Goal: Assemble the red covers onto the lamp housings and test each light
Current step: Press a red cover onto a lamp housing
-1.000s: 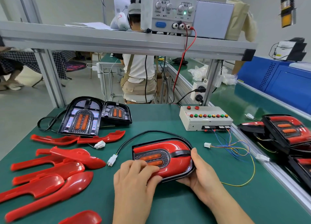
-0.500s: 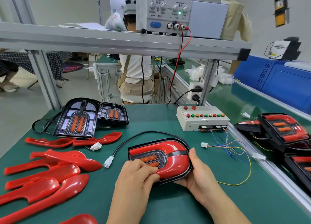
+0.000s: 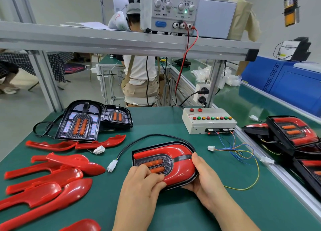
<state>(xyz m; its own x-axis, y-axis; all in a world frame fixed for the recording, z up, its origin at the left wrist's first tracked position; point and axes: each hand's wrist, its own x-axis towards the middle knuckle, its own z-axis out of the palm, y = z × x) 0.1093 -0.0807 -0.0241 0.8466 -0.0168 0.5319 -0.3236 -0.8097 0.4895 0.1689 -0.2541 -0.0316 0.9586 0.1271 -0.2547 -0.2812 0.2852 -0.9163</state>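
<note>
Green bench [image 3: 225, 206] | lamp [image 3: 182, 161] lengthwise left-right, rounded end right | hands [image 3: 142, 183] [image 3: 204, 180] grip it

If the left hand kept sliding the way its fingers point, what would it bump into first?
Probably the shiny red cover: the left hand grips the lamp over its orange strips, pointing straight at that cover. Depth is hard to judge.
</note>
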